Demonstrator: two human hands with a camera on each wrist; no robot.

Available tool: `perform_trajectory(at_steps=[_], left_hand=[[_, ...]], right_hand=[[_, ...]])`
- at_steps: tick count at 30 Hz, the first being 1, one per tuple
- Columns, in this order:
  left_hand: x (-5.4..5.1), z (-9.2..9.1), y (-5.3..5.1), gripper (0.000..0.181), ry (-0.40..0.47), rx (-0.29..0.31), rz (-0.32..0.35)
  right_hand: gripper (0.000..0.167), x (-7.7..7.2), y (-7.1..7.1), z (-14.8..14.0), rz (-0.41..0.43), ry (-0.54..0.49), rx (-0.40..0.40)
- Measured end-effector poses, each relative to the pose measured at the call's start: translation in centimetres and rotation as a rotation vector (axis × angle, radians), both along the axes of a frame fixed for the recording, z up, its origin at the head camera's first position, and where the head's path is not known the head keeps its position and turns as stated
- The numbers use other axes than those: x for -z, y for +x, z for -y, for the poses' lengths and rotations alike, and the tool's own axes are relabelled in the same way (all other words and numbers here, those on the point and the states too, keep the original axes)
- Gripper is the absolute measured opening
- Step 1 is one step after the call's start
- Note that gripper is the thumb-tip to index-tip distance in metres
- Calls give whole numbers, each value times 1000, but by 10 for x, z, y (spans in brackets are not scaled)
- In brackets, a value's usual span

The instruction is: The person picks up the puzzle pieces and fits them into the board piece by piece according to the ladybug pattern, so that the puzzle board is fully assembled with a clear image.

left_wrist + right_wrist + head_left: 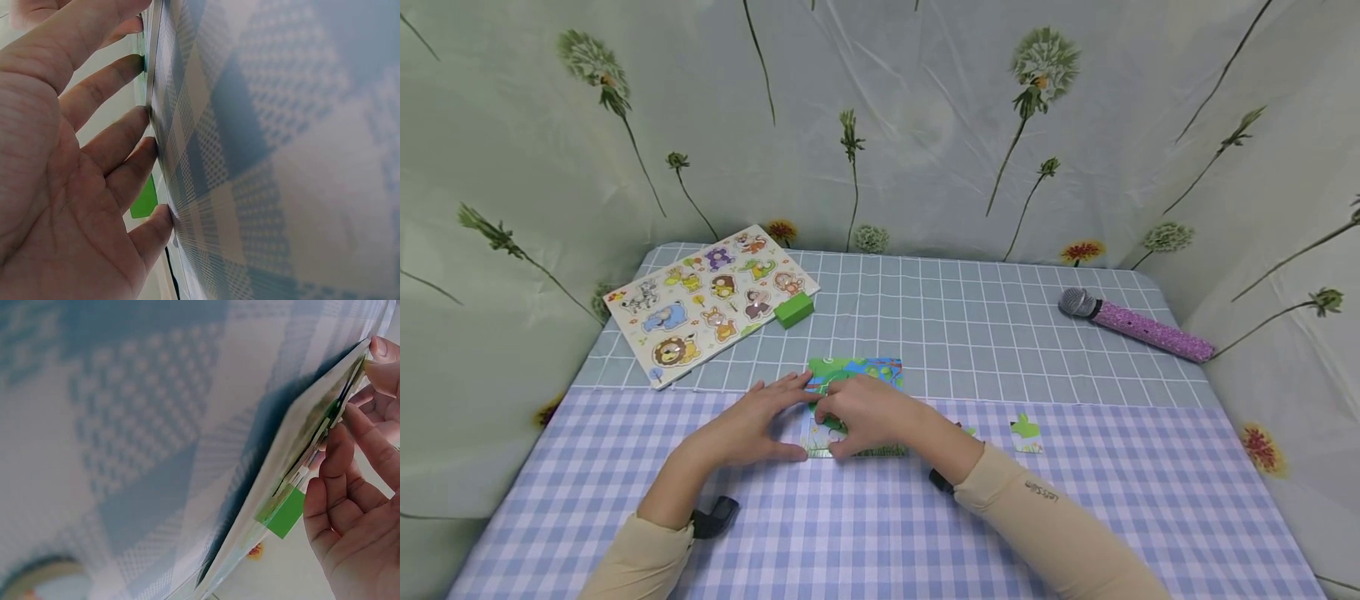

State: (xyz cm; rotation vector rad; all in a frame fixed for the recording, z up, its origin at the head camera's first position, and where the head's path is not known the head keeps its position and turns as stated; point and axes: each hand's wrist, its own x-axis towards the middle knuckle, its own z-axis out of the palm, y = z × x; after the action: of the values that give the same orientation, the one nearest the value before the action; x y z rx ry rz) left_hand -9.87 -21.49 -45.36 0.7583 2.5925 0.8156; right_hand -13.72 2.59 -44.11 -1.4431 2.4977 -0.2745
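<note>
A colourful jigsaw puzzle [880, 371] with green and blue artwork lies in a shallow tray mid-table, partly covered by my hands. My left hand [752, 429] rests along its left side, fingers spread and fairly straight, fingertips touching the tray edge [152, 69]. Over the lower left of the picture, my right hand [868, 412] bends its fingers down and holds a pale flowered puzzle piece [820, 438] between thumb and index finger. In the right wrist view the right hand [362, 506] has curled fingers, with the thumb at the near edge of the tray [284, 431].
Right of the puzzle lies a loose green-and-white piece [1026, 433]; another [970, 431] is mostly hidden by my right forearm. An animal peg board [700, 304] and a green block [794, 310] are at back left. A glittery pink microphone [1150, 330] lies at far right.
</note>
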Motion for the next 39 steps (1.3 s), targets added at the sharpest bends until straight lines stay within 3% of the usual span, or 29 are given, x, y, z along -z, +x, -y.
perform_trajectory(at_steps=[28, 33, 39], left_hand=[[3, 0, 0, 78, -8, -6, 16], [3, 1, 0, 81, -20, -5, 3], [1, 0, 1, 81, -64, -2, -36]], right_hand=[[35, -3, 1, -5, 55, -42, 44], [26, -5, -3, -16, 67, -99, 49], [14, -14, -5, -34, 12, -124, 61]])
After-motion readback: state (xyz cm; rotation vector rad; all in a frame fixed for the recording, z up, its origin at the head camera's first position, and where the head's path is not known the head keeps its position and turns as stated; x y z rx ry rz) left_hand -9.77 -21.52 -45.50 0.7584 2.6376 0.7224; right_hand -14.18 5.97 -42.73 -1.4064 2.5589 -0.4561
